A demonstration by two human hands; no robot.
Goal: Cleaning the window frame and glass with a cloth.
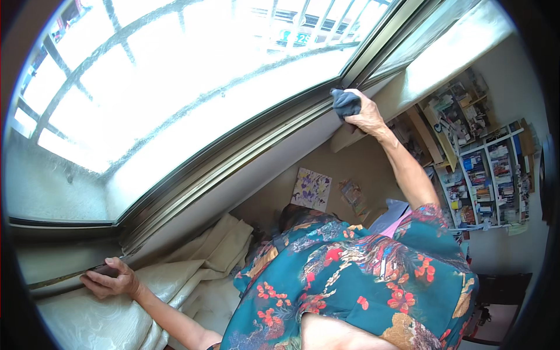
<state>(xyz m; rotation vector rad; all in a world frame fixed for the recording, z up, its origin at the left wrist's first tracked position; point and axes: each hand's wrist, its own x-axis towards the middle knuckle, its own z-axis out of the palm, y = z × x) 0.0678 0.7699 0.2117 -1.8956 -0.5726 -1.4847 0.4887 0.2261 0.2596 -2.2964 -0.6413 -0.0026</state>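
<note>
My right hand grips a bunched dark grey cloth. The cloth touches the metal window frame low down, where an upright bar meets the bottom rail. At the far left, my left hand curls its fingers around a dark brown edge by the frame's lower corner; what exactly that edge belongs to is hard to make out. Between the hands run the long metal window tracks. Beyond them lies the bright glass pane.
Cream curtain fabric is heaped below my left hand. Outside the glass stands a curved metal window grille, with a vehicle behind its bars. White shelves packed with books and boxes are at the right, and a patterned square panel lies below the sill.
</note>
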